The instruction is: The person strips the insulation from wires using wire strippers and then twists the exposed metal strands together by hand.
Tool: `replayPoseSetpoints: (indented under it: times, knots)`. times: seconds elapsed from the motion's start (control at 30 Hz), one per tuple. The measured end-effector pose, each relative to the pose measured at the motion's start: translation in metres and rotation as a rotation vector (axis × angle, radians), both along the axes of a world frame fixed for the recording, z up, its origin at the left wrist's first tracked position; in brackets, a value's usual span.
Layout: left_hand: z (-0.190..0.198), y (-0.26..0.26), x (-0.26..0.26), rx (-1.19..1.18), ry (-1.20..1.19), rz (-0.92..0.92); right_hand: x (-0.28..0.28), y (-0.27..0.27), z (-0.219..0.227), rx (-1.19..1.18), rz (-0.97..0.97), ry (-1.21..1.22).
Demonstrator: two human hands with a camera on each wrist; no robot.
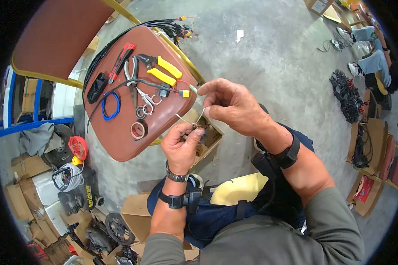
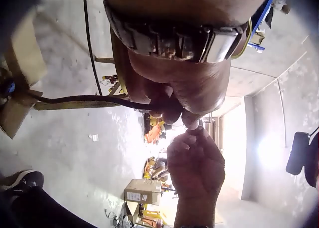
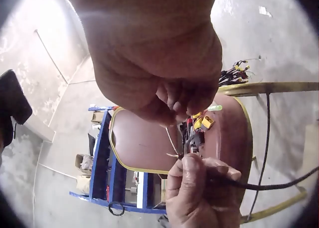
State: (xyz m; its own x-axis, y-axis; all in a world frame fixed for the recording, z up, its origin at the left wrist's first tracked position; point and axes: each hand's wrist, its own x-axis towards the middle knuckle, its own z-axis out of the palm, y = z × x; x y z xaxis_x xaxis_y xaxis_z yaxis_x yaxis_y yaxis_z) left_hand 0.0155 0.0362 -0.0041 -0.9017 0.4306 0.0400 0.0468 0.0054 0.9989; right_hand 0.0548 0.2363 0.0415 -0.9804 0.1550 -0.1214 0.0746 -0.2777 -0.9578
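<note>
In the head view my left hand [image 1: 181, 148] pinches the end of a black cable between thumb and fingers. The black cable [image 3: 279, 184] trails away from that hand in the right wrist view. Thin pale wires fan out of its end. My right hand [image 1: 236, 108] is raised just beyond it and pinches one thin whitish wire [image 3: 172, 139] between thumb and index finger. By its fingertips, a light green piece [image 1: 193, 88] sits near a yellow connector [image 1: 184, 93] on the chair seat's edge.
The brown chair seat [image 1: 119, 148] bears yellow-handled wire strippers [image 1: 169, 67], pliers [image 1: 133, 81], scissors [image 1: 147, 100], a red utility knife [image 1: 120, 64], a blue wire coil [image 1: 104, 106] and a tape roll [image 1: 139, 130]. Black cables [image 1: 159, 25] lie along its far edge. An open cardboard box [image 1: 210, 143] stands below my hands.
</note>
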Motion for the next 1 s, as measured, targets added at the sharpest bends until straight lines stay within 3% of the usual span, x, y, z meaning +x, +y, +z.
replayPoseSetpoints:
  times: [0.43, 0.63, 1.0]
  knots:
    - [-0.004, -0.008, -0.01, 0.055, 0.0, -0.021, -0.015, -0.013, -0.005, 0.025, -0.02, 0.088]
    - [0.0, -0.006, -0.011, 0.16, -0.183, 0.006, -0.019, -0.019, -0.008, 0.099, -0.038, 0.146]
    - [-0.009, -0.009, -0.018, 0.127, -0.292, -0.064, -0.022, -0.022, -0.009, 0.303, -0.031, 0.226]
